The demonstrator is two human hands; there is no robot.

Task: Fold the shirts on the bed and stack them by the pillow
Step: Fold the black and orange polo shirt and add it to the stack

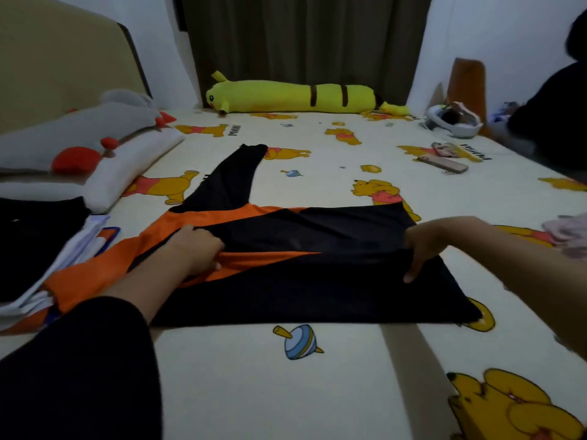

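Observation:
A black and orange long-sleeved shirt (pixel 305 281) lies spread across the middle of the bed, one black sleeve stretching away toward the far side. My left hand (pixel 197 249) grips a fold of its orange and black cloth on the left. My right hand (pixel 425 246) pinches the black cloth at the shirt's right edge. A stack of folded shirts (pixel 41 246), black on top with white and blue below, sits at the left beside the white pillow (pixel 127 173).
A grey plush with red parts (pixel 79 134) lies on the pillow. A long yellow plush (pixel 292 96) lies along the far edge by the curtain. A phone (pixel 444 163) and a white headset (pixel 451 122) lie far right. Pale pink cloth (pixel 568 233) sits at the right edge.

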